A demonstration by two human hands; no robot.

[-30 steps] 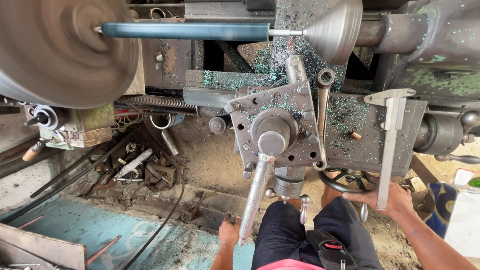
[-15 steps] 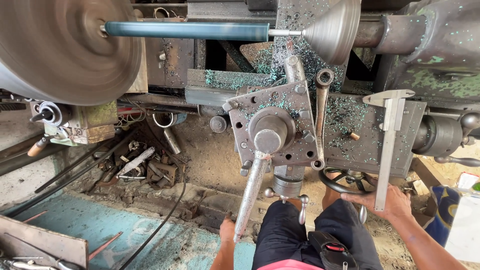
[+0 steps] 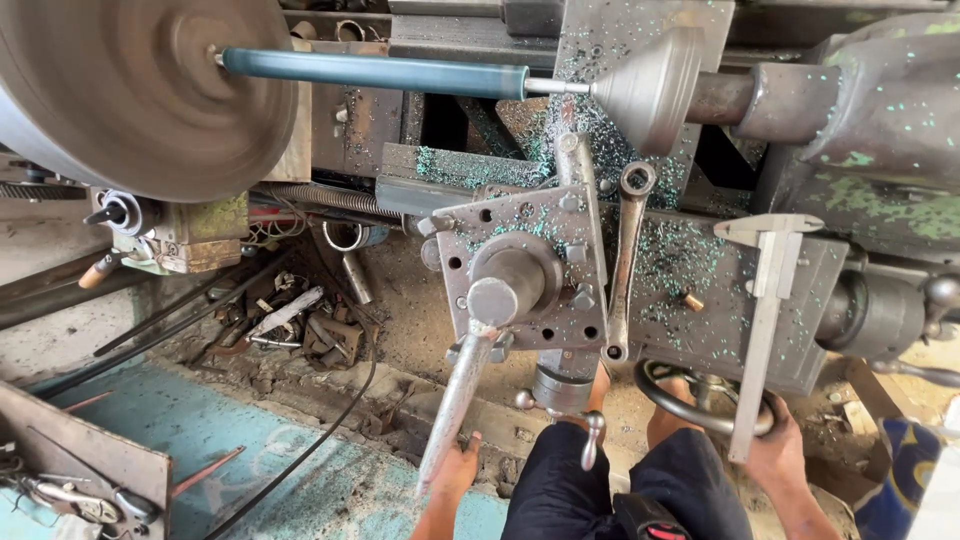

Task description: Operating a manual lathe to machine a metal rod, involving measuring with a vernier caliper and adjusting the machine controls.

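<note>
step in hand: by the look of it, a turning pass on the lathe, the teal rod [image 3: 375,72] spinning between the blurred chuck [image 3: 130,90] and the tailstock cone [image 3: 650,88], well above both hands.
left hand: the left hand [image 3: 452,472] is closed round the lower end of the long lever handle [image 3: 455,405], fingers wrapped, thumb up along it.
right hand: the right hand [image 3: 775,455] rests on the rim of the dark handwheel [image 3: 700,405], fingers curled on it; how tight the grip is, cannot tell.
between the hands: the small crank handle [image 3: 590,425] under the tool post [image 3: 520,275], untouched.
above the right hand: a steel caliper [image 3: 765,300] lying on the carriage, and a ring spanner [image 3: 628,260] just left of it, amid green chips.
next move calls for: likely a slow, even turn of the wheel with the lever held steady, sleeves and fingers kept clear of the chuck.
packages, labels, signs: none readable; only a blue-patterned bag or cloth [image 3: 905,480] right of the right hand.
</note>
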